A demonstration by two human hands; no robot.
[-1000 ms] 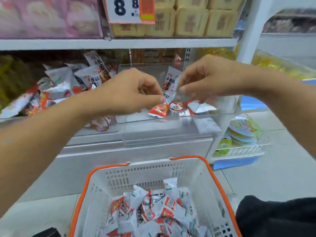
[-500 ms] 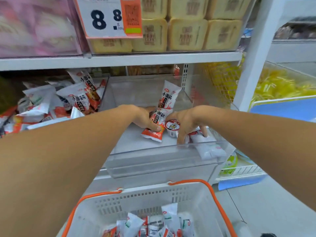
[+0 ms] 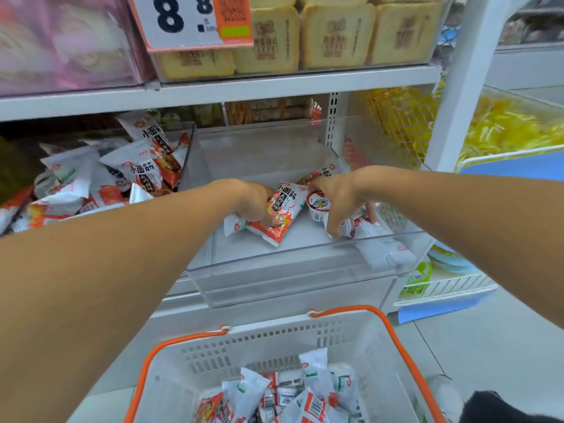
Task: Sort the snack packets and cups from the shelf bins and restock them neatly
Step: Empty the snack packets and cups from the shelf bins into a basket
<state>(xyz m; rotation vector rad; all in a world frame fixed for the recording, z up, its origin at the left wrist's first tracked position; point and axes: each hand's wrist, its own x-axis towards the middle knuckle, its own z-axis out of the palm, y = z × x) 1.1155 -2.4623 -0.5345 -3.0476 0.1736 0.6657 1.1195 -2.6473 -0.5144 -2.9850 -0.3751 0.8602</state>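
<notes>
In the clear plastic bin (image 3: 274, 270) on the lower shelf, both hands are down among the last few snacks. The left hand (image 3: 254, 203) has its fingers curled onto a red-and-white snack packet (image 3: 282, 213) that lies tilted on the bin floor. The right hand (image 3: 338, 203) arches over a small white cup (image 3: 317, 206) with a red-rimmed lid, fingertips pressing on white packets (image 3: 363, 227) in the bin's right front corner.

The risk, as I judge it, lies in grabbing too much at once: the glossy film packets look slippery and could slide out of a loose handful. The cup, sitting just beside the right palm and not clearly gripped, could tip or roll if the hand sweeps the packets away.

The packet is a soft pillow pouch, white with red-orange flame print and black characters. More of the same lie heaped in the neighbouring bin (image 3: 128, 178) to the left and in the orange-handled basket (image 3: 308, 346) below.
</notes>
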